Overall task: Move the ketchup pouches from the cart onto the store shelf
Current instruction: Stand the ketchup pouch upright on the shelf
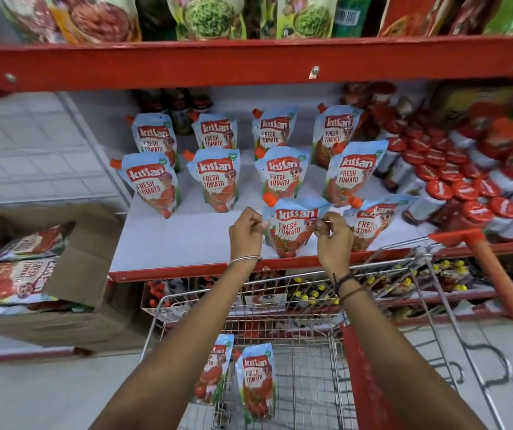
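A ketchup pouch [292, 226] with blue top and orange cap stands at the front of the white shelf [168, 243]. My left hand [245, 232] pinches its left edge and my right hand [334, 235] pinches its right edge. Another pouch [373, 223] leans just to its right. Behind them stand two rows of several pouches [213, 178]. Down in the wire cart [308, 361], two pouches [256, 384] lean upright against the front left wall, partly crossed by my left forearm.
Red-capped jars [453, 181] crowd the shelf's right side. An open cardboard box [72, 268] of larger pouches sits at the left. The cart's red handle [497, 274] rises at the right. A red upper shelf edge [249, 62] overhangs.
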`<move>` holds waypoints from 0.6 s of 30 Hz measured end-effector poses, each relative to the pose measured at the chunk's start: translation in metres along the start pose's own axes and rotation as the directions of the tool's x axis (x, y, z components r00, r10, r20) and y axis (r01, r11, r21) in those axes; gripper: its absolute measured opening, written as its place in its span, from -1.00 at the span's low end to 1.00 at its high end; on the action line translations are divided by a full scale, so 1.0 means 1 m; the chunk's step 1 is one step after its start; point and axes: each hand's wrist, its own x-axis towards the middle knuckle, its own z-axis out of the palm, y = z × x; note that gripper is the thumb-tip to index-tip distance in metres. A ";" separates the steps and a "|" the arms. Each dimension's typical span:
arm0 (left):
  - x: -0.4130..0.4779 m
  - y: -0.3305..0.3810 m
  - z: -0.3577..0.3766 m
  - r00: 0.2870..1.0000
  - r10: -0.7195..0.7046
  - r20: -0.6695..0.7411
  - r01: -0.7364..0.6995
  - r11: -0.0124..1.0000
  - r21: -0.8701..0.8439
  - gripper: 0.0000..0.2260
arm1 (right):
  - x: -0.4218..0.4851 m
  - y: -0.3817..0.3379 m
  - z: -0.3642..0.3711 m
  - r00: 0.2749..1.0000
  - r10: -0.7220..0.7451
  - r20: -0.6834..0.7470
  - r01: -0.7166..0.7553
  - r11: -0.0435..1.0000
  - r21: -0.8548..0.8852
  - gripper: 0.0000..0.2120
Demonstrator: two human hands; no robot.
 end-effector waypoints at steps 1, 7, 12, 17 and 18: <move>0.000 -0.003 0.000 1.000 -0.008 0.006 0.008 1.000 0.002 -0.60 | 0.000 0.003 0.001 1.000 0.009 0.005 -0.009 1.000 -0.005 -0.87; -0.007 -0.009 0.003 0.996 -0.084 0.030 0.084 0.996 -0.013 -0.83 | -0.003 0.012 0.005 0.999 0.040 0.033 -0.040 0.999 0.003 -0.88; -0.023 -0.012 -0.004 0.998 -0.062 0.009 0.062 0.994 -0.094 -0.90 | -0.020 0.005 -0.004 0.994 0.073 0.081 -0.078 0.995 0.065 -0.77; -0.073 -0.034 -0.023 0.999 -0.017 -0.050 0.008 0.985 -0.172 -0.87 | -0.073 0.019 -0.009 0.997 0.022 0.068 -0.028 0.996 0.083 -0.75; -0.085 -0.043 -0.026 0.998 -0.033 -0.049 0.025 0.986 -0.162 -0.86 | -0.086 0.027 -0.007 0.995 0.035 0.092 -0.042 0.996 0.082 -0.76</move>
